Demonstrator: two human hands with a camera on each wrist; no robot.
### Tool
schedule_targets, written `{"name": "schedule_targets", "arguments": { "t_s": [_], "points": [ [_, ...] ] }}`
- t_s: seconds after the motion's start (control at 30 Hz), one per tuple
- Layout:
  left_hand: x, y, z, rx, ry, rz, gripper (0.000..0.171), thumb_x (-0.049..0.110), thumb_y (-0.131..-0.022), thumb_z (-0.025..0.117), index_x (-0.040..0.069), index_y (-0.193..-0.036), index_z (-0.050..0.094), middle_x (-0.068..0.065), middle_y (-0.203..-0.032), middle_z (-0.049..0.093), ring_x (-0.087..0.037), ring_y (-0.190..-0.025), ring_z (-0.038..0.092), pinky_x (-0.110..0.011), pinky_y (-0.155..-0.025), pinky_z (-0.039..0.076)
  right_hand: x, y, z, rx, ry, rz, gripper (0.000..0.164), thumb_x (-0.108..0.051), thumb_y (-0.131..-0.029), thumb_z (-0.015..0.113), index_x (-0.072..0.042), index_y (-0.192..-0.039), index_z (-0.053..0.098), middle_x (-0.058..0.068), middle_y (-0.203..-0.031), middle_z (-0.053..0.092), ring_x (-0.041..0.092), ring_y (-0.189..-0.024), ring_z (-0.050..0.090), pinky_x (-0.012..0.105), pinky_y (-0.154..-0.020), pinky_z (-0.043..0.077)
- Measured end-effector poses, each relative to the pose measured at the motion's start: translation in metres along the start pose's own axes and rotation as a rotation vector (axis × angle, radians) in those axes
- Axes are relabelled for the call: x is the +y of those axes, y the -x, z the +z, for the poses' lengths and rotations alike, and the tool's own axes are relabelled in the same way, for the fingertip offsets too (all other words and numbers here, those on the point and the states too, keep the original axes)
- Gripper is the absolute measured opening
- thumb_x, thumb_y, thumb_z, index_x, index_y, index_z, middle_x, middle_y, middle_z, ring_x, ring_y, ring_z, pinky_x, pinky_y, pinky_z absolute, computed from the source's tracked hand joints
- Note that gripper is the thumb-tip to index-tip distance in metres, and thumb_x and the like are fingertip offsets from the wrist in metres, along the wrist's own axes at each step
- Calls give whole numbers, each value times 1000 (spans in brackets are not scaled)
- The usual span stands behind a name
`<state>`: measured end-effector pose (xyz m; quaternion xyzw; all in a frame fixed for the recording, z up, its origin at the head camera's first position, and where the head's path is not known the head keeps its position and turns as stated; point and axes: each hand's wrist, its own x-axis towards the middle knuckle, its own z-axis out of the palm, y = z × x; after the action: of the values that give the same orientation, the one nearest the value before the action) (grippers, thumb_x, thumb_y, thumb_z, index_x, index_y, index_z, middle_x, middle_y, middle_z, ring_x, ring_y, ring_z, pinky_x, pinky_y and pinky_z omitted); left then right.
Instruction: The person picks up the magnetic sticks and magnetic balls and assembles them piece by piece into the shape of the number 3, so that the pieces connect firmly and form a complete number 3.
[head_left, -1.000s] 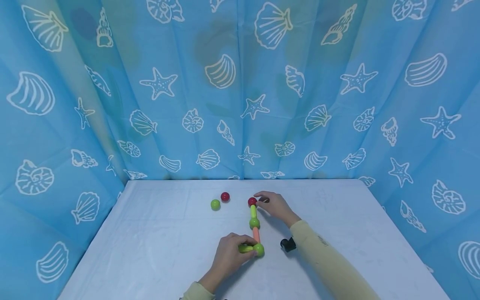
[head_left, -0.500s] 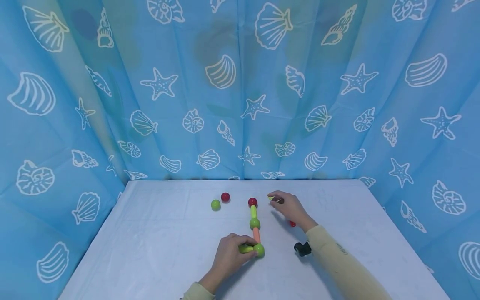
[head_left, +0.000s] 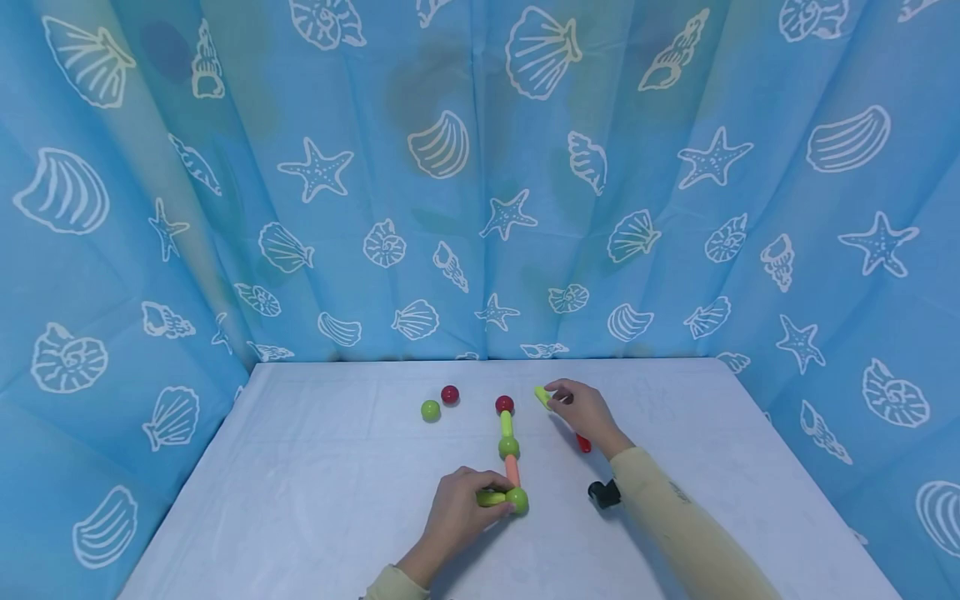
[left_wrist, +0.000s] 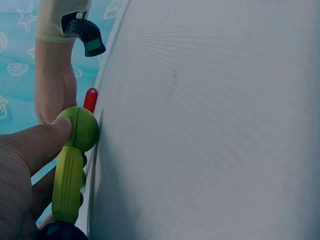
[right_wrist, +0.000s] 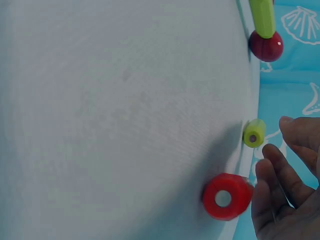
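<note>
My left hand [head_left: 467,508] grips the near end of a chain of toy balls and rods, its thumb [left_wrist: 57,131] on a green ball [head_left: 517,500]. In the left wrist view a yellow-green rod [left_wrist: 68,185] joins that ball to a dark blue ball [left_wrist: 62,232], partly covered by my hand. In the head view the chain runs away through a pink rod [head_left: 512,471], another green ball [head_left: 509,447] and a yellow-green rod to a red ball [head_left: 505,404]. My right hand [head_left: 587,411] has its fingers spread around a loose yellow-green rod [right_wrist: 254,134] on the table.
A loose green ball [head_left: 431,410] and a red ball [head_left: 450,395] lie left of the chain. Beneath my right wrist lies a red rod [head_left: 583,443]. A black camera [head_left: 603,494] is strapped to the right sleeve. Blue shell-print curtain [head_left: 480,275] borders the white table [head_left: 315,467].
My right hand has moved right from the chain's far red ball to the loose yellow-green rod, exposing it and the red rod. My left hand stays in place.
</note>
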<state>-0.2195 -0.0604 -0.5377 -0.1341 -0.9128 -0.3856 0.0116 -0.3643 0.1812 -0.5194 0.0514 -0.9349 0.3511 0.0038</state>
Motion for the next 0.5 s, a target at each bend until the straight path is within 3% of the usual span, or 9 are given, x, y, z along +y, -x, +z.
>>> {"name": "schedule_targets", "arguments": {
  "t_s": [0.3,0.5],
  "points": [
    [-2,0,0,12,3,25,21,33,-81,86,31,-101,79,23,-88,69,-1,-84,55,-28,-76,46,-2,-6,8,9,34,64,32,-18,-95,72,-15,-127,67,11,-119,66,29,-110,61,46,-94,53],
    [-3,-1,0,17,15,37,21,33,-82,86,31,-101,79,23,-89,70,-1,-84,55,-28,-76,46,-6,-9,11,-9,81,63,34,-16,-93,74,-17,-127,68,11,-117,68,31,-110,61,50,-96,51]
  ]
}}
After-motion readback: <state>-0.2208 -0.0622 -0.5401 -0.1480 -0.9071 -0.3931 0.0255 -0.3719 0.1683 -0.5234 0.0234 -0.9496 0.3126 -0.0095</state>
